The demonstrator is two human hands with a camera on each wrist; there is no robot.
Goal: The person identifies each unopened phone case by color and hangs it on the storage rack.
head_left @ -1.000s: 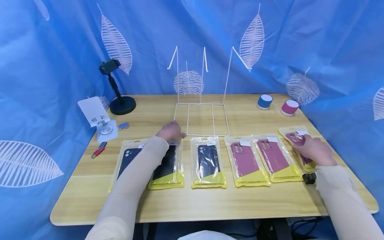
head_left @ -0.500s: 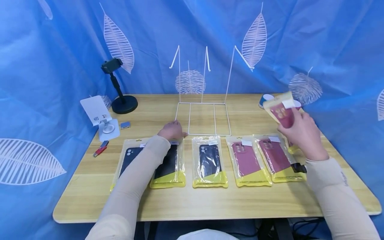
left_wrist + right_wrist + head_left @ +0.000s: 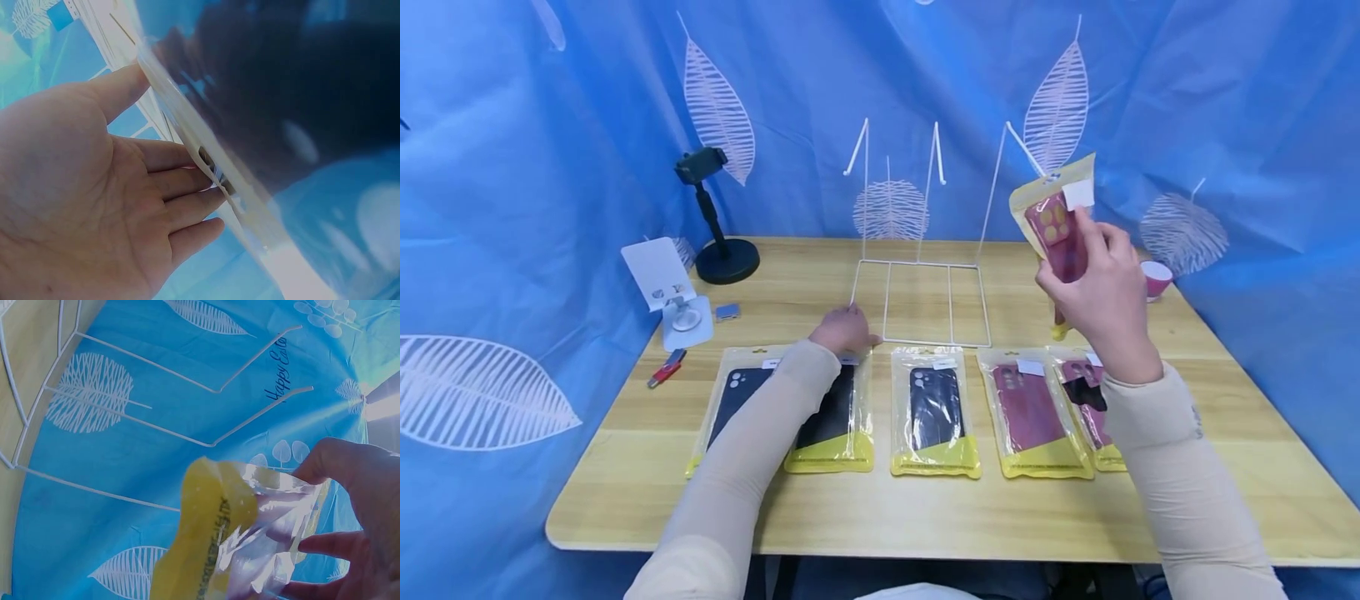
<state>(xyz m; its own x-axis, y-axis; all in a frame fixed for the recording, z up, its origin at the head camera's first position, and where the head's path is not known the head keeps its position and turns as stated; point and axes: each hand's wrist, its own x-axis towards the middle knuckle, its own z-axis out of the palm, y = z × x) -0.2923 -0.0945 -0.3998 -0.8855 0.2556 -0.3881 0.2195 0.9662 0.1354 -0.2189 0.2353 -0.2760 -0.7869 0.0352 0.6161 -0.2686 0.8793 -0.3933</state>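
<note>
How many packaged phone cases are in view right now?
6. Five lie in a row on the table: dark ones, then red ones. The right hand holds a red one up near the wire rack.

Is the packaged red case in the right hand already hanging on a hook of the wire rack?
No, the right hand holds the packaged red case just beside the wire rack, not on a hook.

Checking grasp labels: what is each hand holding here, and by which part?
Right hand grips the packaged red phone case around its middle, raised by the wire rack. Left hand holds nothing; it rests on the rack's base.
</note>
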